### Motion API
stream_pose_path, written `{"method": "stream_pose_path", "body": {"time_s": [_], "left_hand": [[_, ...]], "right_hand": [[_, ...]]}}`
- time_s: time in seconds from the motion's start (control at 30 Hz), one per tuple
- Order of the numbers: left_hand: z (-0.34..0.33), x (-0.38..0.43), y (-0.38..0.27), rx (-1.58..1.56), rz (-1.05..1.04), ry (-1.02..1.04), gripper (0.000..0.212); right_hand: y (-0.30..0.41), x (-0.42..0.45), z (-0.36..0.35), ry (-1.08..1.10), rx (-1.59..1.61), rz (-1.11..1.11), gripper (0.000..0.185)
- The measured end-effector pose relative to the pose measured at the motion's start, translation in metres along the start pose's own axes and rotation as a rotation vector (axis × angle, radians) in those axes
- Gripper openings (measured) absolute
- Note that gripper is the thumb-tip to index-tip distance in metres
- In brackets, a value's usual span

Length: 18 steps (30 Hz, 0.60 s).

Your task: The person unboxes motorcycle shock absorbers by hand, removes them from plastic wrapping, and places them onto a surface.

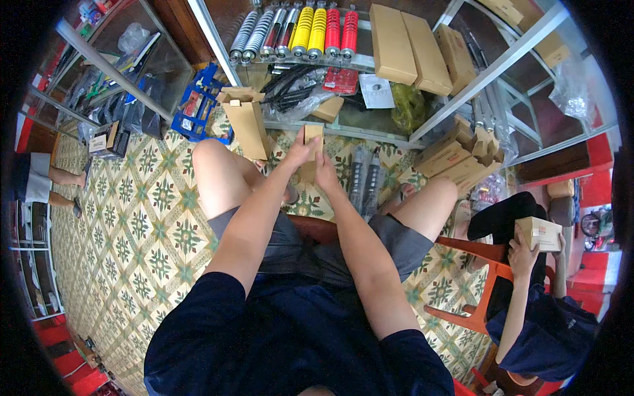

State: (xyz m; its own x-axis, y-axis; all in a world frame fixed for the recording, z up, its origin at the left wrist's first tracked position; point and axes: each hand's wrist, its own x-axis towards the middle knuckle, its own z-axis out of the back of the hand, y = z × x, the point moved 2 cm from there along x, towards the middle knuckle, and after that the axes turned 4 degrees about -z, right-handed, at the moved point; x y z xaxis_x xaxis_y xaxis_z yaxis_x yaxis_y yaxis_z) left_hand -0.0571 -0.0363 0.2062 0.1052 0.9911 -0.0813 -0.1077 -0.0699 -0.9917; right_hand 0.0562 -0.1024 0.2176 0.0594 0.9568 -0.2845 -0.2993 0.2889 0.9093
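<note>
Between my knees I grip a narrow brown cardboard box (314, 132) with both hands. My left hand (300, 150) is on its left side, and my right hand (324, 168) on its right, lower down. Below the hands a part of the cardboard shows between my wrists. On the floor to the right lie two dark shock absorbers (364, 178) in clear plastic. An open-topped cardboard box (246, 123) stands upright at the left, beyond my left knee. What the held box contains is hidden.
Ahead, a glass display cabinet (342, 131) holds yellow coil-spring shock absorbers (310, 32), red ones (342, 32) and flat cartons (395, 44). A blue plastic rack (198, 106) stands left. Open cartons (458, 158) crowd the right. A person on an orange stool (475, 302) holds another box (542, 233).
</note>
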Motion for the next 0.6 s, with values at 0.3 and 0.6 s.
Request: {"method": "stream_pose_path", "body": {"time_s": [0.3, 0.6], "left_hand": [[-0.004, 0.027, -0.013, 0.135, 0.219, -0.123, 0.061], [0.012, 0.015, 0.036, 0.015, 0.266, -0.204, 0.072]], "right_hand": [[0.0, 0.003, -0.005, -0.03, 0.071, -0.04, 0.061], [0.028, 0.022, -0.011, 0.119, 0.212, -0.138, 0.072]]}}
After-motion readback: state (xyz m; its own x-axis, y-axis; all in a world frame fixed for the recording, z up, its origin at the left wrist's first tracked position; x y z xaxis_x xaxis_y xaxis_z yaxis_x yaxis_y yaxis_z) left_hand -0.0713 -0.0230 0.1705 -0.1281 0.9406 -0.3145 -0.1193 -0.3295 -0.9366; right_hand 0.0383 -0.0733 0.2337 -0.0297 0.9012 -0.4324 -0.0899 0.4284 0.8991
